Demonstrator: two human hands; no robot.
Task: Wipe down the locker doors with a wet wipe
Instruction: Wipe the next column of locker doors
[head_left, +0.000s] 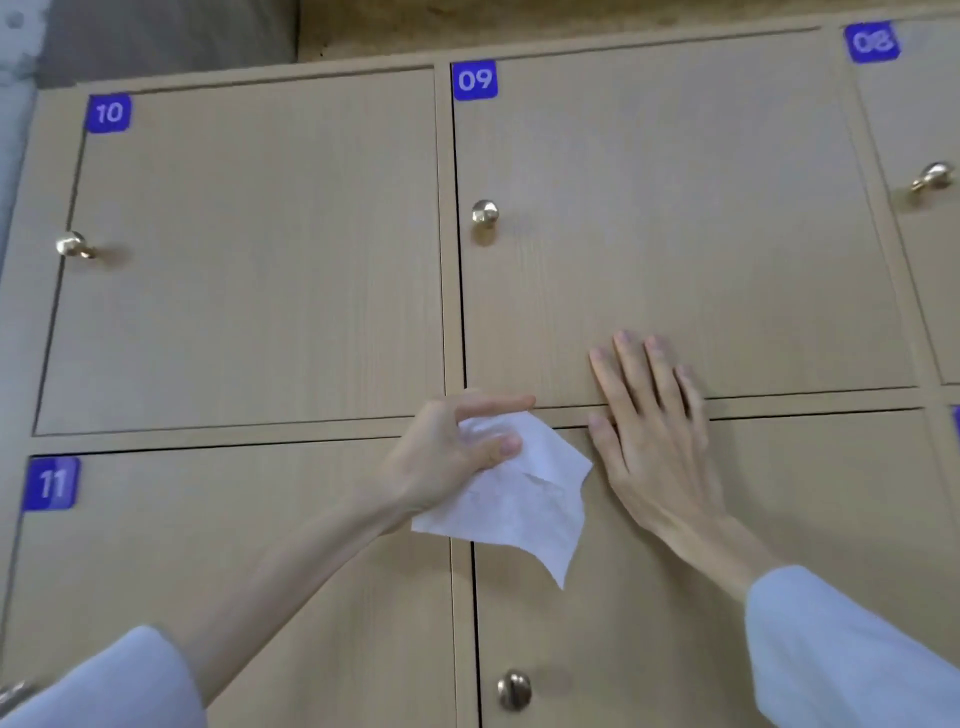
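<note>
We pinch wet wipe (519, 499) in left hand (452, 452), readying stroke; right hand (649, 431) flat, fingers straight, bracing door 09 (675, 234).

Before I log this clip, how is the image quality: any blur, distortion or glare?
Head view: wide-angle bowing curves the locker frame edges, strongest near door 08 at the right; its label looks smeared, while labels 09 and 10 read clearly. Lighting is soft and even; each brass knob shows a small highlight and faint shadow. The left hand holding the wipe is slightly soft.
</note>
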